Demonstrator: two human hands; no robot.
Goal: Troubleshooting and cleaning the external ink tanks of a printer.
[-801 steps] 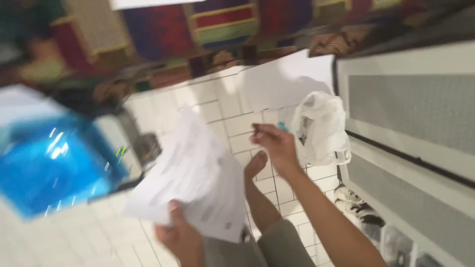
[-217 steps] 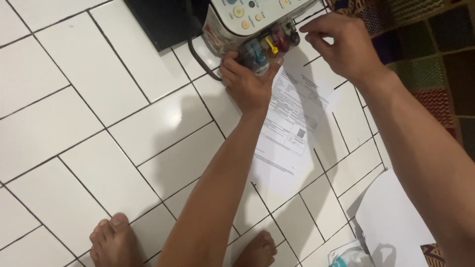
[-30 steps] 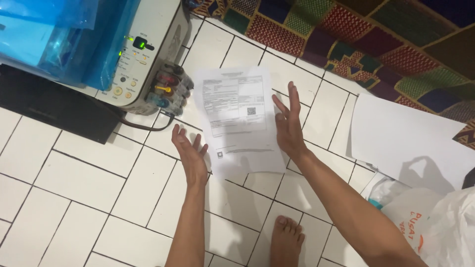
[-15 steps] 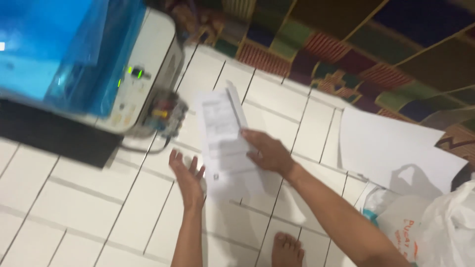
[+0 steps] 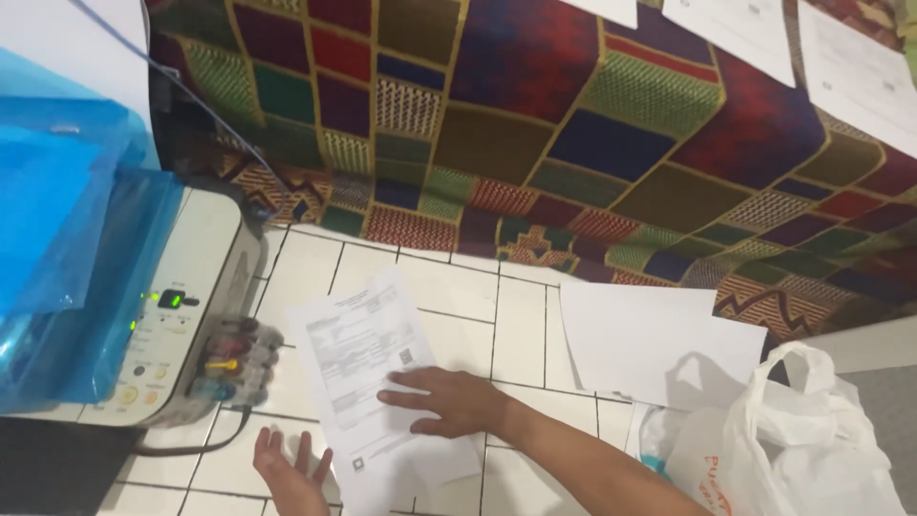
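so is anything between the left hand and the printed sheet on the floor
Nothing visible. The left hand hovers open, palm up, just beside the lower left edge of the printed sheet, with only bare tile between them. The right hand already lies flat on the sheet.

I am seeing the bare left hand (image 5: 289, 471) being cut off at the bottom edge; the white plastic carrier bag (image 5: 807, 449) is running out of frame too.

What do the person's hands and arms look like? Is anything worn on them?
Both hands are bare: no gloves, rings or watch show. The right hand has a bare forearm with no sleeve in view. The left hand shows only its fingers and palm at the picture's bottom edge.
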